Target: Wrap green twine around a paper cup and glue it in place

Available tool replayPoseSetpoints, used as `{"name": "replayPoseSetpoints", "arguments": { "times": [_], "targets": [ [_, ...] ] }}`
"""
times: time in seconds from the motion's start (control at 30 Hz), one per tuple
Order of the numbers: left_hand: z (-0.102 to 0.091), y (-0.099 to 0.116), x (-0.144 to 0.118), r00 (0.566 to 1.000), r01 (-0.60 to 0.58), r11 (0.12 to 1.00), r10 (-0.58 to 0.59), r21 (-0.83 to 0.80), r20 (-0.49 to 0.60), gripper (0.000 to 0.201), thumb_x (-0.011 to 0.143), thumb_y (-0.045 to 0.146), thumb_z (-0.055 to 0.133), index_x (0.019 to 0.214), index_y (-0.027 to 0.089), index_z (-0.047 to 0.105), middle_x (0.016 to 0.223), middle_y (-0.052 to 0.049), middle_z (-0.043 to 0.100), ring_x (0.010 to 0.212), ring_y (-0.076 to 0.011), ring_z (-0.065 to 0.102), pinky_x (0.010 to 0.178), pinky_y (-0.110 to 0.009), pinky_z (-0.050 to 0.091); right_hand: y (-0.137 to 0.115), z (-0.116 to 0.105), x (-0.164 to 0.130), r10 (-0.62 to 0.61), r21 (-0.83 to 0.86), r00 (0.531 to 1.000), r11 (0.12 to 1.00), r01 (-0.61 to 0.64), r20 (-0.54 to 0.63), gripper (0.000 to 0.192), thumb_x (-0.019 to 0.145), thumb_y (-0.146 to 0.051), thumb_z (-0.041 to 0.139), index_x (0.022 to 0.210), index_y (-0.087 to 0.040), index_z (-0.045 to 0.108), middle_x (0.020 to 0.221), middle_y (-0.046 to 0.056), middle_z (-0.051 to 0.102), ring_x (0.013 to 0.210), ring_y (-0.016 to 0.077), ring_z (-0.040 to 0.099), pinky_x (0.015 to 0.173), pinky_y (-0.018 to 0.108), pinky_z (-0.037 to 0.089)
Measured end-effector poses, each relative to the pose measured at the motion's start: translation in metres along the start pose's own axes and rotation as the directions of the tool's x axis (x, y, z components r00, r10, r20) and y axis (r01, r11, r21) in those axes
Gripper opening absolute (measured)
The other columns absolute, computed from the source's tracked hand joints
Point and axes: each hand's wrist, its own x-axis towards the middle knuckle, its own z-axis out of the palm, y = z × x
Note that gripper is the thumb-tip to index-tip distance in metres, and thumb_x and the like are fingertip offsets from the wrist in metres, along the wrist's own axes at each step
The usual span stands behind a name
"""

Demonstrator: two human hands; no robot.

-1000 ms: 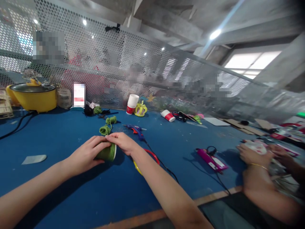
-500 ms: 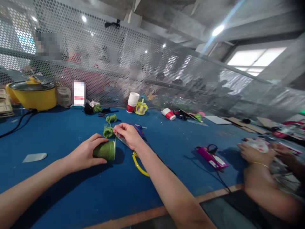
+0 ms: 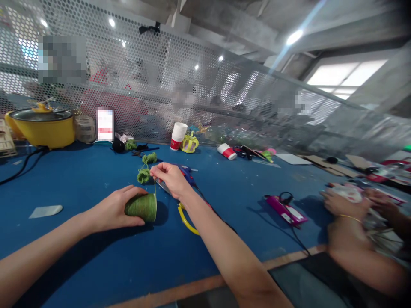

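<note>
My left hand (image 3: 123, 207) is wrapped round a spool of green yarn (image 3: 143, 208), held on its side with its white end facing right. A strand of green yarn (image 3: 155, 186) runs up from the spool's right end to my right hand (image 3: 168, 177), whose fingertips pinch it. Just beyond my right fingers lie two small bundles of green yarn (image 3: 143, 175). Scissors with a yellow handle (image 3: 188, 221) lie beneath my right wrist, their blades partly hidden. Behind that hand is a blue tool (image 3: 188, 174), likely a glue gun, also partly covered.
A yellow electric pot (image 3: 43, 128), a lit phone (image 3: 105, 124), stacked paper cups (image 3: 178, 136) and a yellow crocheted crown (image 3: 190, 143) line the mesh partition. A purple power strip (image 3: 285, 210) lies to the right. Beside it a co-worker's hands (image 3: 346, 205) handle something white.
The spool has turned slightly in my left hand, its right end dipping a little. My right hand still pinches the strand and has moved slightly left and up.
</note>
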Motion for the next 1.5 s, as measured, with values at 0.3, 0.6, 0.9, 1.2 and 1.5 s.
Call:
{"name": "replayPoseSetpoints", "arguments": {
  "times": [0.3, 0.6, 0.9, 1.2, 1.5],
  "targets": [
    [0.001, -0.001, 0.000, 0.995, -0.094, 0.995, 0.093, -0.036, -0.030, 0.050, 0.070, 0.037, 0.063, 0.113, 0.021, 0.045, 0.109, -0.007, 0.052, 0.097, -0.0235, 0.054, 0.082, -0.034, 0.044, 0.003, 0.001, 0.000, -0.022, -0.140, 1.000, 0.990, 0.020, -0.014, 0.018, 0.070, -0.031, 0.061, 0.063, -0.016, 0.055, 0.059, -0.003, 0.056, 0.050, 0.0068, 0.043, 0.051, 0.022, 0.033],
    [0.001, -0.002, -0.002, 0.988, -0.143, 0.990, 0.142, -0.015, -0.056, 0.049, 0.072, 0.034, 0.062, 0.115, 0.022, 0.041, 0.113, -0.008, 0.050, 0.102, -0.0233, 0.053, 0.085, -0.034, 0.044, 0.001, 0.000, -0.004, 0.006, -0.166, 1.000, 0.986, -0.009, -0.023, 0.017, 0.071, -0.027, 0.059, 0.060, -0.016, 0.055, 0.055, -0.004, 0.054, 0.048, 0.0066, 0.042, 0.051, 0.022, 0.034],
    [0.002, -0.002, -0.003, 0.977, -0.189, 0.982, 0.189, 0.009, -0.096, 0.047, 0.075, 0.031, 0.060, 0.116, 0.022, 0.040, 0.118, -0.009, 0.045, 0.108, -0.0246, 0.049, 0.090, -0.037, 0.042, 0.002, 0.001, -0.006, 0.046, -0.170, 0.999, 0.984, -0.046, 0.000, 0.017, 0.070, -0.027, 0.060, 0.060, -0.015, 0.055, 0.058, -0.002, 0.057, 0.051, 0.0069, 0.045, 0.052, 0.022, 0.035],
    [0.002, -0.003, -0.003, 0.966, -0.215, 0.975, 0.221, 0.062, -0.135, 0.045, 0.078, 0.031, 0.058, 0.117, 0.023, 0.038, 0.118, -0.010, 0.044, 0.110, -0.0246, 0.047, 0.091, -0.037, 0.042, 0.001, 0.000, -0.008, 0.071, -0.186, 0.997, 0.980, -0.067, 0.015, 0.019, 0.068, -0.030, 0.062, 0.058, -0.015, 0.055, 0.054, -0.003, 0.055, 0.049, 0.0067, 0.042, 0.051, 0.022, 0.033],
    [0.003, -0.003, -0.004, 0.948, -0.234, 0.967, 0.250, 0.099, -0.195, 0.043, 0.079, 0.031, 0.056, 0.118, 0.022, 0.039, 0.118, -0.010, 0.045, 0.109, -0.0237, 0.048, 0.090, -0.035, 0.043, 0.002, 0.000, -0.009, 0.112, -0.144, 0.993, 0.984, -0.106, 0.038, 0.021, 0.063, -0.032, 0.066, 0.057, -0.016, 0.054, 0.056, -0.003, 0.056, 0.048, 0.0068, 0.042, 0.049, 0.021, 0.031]
  ]
}}
